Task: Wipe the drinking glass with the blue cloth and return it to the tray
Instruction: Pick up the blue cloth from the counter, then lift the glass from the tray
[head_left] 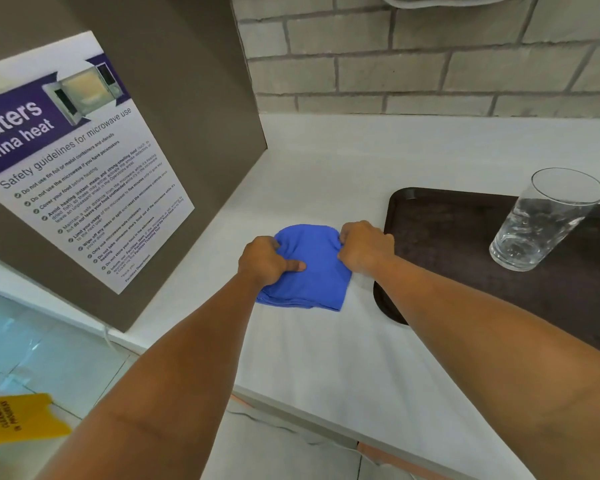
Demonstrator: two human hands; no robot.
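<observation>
Your tray [471, 237], dark brown, fills the right of the frame with the clear glass [544, 220] upright on it. At centre, the folded blue cloth [309, 271] lies on the counter [326, 358], your left hand [269, 259] and right hand [364, 245] pinching its sides.

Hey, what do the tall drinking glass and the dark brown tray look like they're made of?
Tall drinking glass: clear glass, seemingly; the tray shows through it and its rim glints. Dark brown tray: probably matte plastic, with a fine-grained surface and moulded rounded corners.
</observation>
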